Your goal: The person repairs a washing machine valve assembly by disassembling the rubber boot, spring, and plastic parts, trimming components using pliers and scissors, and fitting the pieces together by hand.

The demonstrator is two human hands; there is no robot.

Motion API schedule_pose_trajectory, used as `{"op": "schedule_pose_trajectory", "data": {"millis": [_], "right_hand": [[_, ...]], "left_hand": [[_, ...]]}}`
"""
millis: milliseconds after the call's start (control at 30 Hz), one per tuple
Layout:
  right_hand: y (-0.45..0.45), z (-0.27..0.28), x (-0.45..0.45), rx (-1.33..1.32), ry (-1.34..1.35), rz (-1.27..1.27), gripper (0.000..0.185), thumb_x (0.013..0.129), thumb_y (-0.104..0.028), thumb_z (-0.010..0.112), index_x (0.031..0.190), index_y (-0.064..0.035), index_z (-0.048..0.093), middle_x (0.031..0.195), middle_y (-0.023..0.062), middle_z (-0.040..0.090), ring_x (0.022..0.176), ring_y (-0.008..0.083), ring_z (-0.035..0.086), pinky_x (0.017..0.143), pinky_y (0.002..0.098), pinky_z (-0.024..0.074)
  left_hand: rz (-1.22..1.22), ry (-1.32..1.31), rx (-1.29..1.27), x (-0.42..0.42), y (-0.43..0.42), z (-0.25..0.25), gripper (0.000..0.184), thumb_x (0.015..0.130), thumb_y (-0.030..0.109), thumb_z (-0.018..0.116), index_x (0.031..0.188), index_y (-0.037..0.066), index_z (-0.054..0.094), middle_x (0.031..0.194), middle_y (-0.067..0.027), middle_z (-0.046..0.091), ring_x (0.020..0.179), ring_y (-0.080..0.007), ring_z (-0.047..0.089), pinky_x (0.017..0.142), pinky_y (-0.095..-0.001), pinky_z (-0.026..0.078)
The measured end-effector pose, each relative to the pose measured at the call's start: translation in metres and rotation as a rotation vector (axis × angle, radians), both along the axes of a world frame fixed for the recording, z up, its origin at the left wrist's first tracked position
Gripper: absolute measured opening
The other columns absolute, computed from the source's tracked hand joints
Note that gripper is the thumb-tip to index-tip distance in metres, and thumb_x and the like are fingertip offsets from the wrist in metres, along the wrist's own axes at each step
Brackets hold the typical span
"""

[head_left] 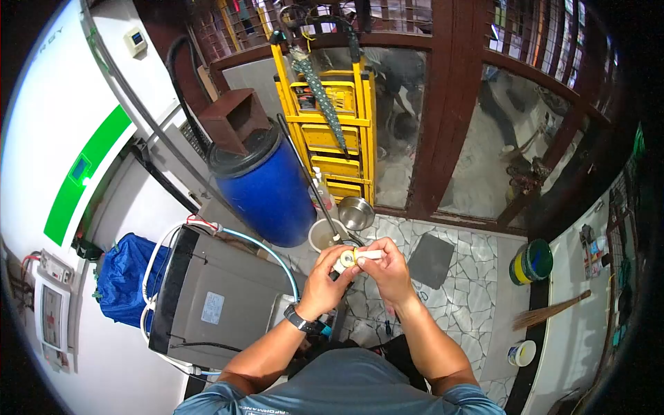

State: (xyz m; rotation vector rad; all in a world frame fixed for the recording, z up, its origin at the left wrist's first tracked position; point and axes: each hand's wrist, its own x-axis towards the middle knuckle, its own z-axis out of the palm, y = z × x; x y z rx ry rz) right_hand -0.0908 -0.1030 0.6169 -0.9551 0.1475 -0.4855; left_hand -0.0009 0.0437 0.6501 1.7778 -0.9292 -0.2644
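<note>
In front of my chest, my two hands meet over the floor. My left hand [324, 279], with a dark watch [299, 319] on its wrist, has its fingers closed around a small round cream-and-yellow piece [347, 259] with a dark centre. Fingers of my right hand [389, 272] pinch a short white part [369, 254] against the same piece. Whether the two parts are joined, I cannot tell. Left of my hands is a grey appliance panel [228, 297] with a label, and a pale blue hose [266, 250] curves from it.
Behind my hands stand a blue drum [266, 190], a yellow stepladder [335, 137] with a hanging umbrella [319, 97], a metal pot [356, 213] and a pail [322, 235]. A grey mat [431, 261], a broom [550, 311] and a white tub [522, 353] lie to the right.
</note>
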Motion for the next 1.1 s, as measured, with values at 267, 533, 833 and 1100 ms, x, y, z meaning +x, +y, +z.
{"op": "schedule_pose_trajectory", "data": {"millis": [267, 533, 833, 1100], "right_hand": [[-0.052, -0.011, -0.055, -0.082, 0.092, -0.03, 0.026, 0.094, 0.001, 0.07, 0.112, -0.0028, 0.052, 0.116, 0.0108, 0.066, 0.1, 0.0143, 0.067, 0.087, 0.0301, 0.059], [-0.093, -0.012, -0.105, -0.117, 0.146, -0.044, 0.029, 0.094, -0.002, 0.071, 0.113, -0.0041, 0.05, 0.121, 0.0148, 0.065, 0.104, 0.0184, 0.067, 0.09, 0.0352, 0.0583], [-0.055, 0.018, -0.046, -0.316, 0.086, -0.136, 0.028, 0.095, 0.001, 0.07, 0.116, -0.0017, 0.053, 0.122, 0.0116, 0.066, 0.11, 0.0167, 0.066, 0.092, 0.0292, 0.0547], [0.008, 0.059, 0.012, -0.941, 0.064, -0.274, 0.031, 0.084, 0.003, 0.077, 0.111, -0.0011, 0.061, 0.109, 0.0133, 0.069, 0.095, 0.0211, 0.071, 0.083, 0.0311, 0.0571]], "left_hand": [[-0.052, -0.047, 0.019, -0.029, -0.05, -0.022, 0.043, 0.089, 0.017, 0.078, 0.128, 0.005, 0.064, 0.132, -0.0151, 0.062, 0.126, -0.0316, 0.059, 0.106, -0.0391, 0.047], [-0.068, 0.011, -0.018, -0.049, -0.086, -0.028, 0.045, 0.092, 0.015, 0.077, 0.133, 0.006, 0.062, 0.137, -0.0098, 0.059, 0.126, -0.0223, 0.057, 0.107, -0.0346, 0.045], [-0.026, -0.005, -0.108, -0.02, -0.065, -0.007, 0.041, 0.089, 0.013, 0.077, 0.128, 0.006, 0.065, 0.139, -0.0153, 0.058, 0.13, -0.0316, 0.056, 0.107, -0.0387, 0.046], [0.022, -0.117, -0.076, 0.022, 0.007, 0.013, 0.044, 0.088, 0.004, 0.071, 0.131, 0.01, 0.065, 0.138, -0.0146, 0.057, 0.127, -0.0342, 0.058, 0.104, -0.0394, 0.048]]}}
